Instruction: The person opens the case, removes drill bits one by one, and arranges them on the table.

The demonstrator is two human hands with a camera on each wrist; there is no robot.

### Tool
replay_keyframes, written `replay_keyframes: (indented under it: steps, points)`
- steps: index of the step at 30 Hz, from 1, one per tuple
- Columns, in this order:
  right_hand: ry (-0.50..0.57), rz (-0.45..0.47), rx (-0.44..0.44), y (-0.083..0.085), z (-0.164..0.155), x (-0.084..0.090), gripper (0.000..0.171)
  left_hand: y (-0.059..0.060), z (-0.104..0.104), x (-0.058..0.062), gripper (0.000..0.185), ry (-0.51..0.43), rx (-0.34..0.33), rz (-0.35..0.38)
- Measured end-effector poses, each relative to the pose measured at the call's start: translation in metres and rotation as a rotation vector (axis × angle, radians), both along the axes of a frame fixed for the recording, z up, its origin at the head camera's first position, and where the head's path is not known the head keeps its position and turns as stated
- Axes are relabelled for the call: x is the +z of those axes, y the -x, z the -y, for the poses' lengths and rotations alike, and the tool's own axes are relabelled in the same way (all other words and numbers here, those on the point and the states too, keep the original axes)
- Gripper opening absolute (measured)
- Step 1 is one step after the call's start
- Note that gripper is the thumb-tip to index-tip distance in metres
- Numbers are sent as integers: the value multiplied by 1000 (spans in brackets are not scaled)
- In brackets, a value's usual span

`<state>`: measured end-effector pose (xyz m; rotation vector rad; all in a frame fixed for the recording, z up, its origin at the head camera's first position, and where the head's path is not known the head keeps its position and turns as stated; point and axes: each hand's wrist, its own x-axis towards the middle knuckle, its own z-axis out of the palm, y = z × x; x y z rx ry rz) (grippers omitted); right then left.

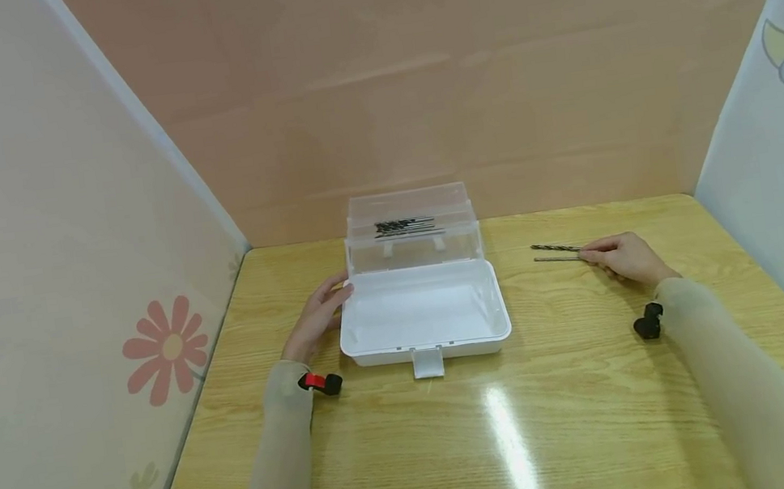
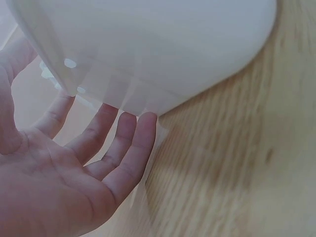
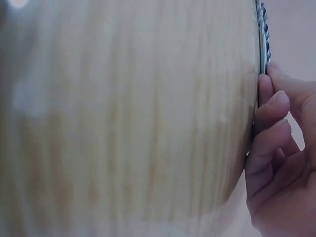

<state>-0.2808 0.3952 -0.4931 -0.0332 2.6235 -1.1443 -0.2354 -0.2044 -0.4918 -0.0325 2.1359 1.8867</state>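
Note:
A white plastic box (image 1: 420,306) stands open on the table, its clear upper part (image 1: 411,252) raised at the back. Several dark twist drill bits (image 1: 405,227) lie in that clear part. My left hand (image 1: 316,316) is at the box's left rear side; in the left wrist view its slightly bent fingertips (image 2: 146,126) rest against the wall. To the right of the box, my right hand (image 1: 625,258) pinches a spiral drill bit (image 1: 555,246) between thumb and fingers. A second thin silver bit (image 1: 557,259) runs beside it into the fingertips, both pointing left.
The white latch (image 1: 428,362) hangs down at the box's front. The wooden table (image 1: 418,453) is bounded by an orange back panel (image 1: 405,112) and light side panels with printed pictures. A wrist camera (image 1: 649,322) sits on each sleeve.

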Motion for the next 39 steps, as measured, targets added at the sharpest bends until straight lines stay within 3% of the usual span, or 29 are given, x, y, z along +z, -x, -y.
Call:
replay_keyframes:
  steps: [7,12,15,23,39]
  points:
    - [30,-28,9,0,2,-3,62,0,3,0,64,13,4,3]
    - [108,1,5,-1,-2,3,64,-1,4,1,65,9,-5,5]
    - [135,0,-5,0,-1,13,66,-1,4,2,65,1,-14,4]
    - [68,-67,66,7,18,48,66,-2,4,2,65,-5,-11,-2]
    - [12,-79,100,30,67,89,65,-1,-2,5,63,4,14,12]
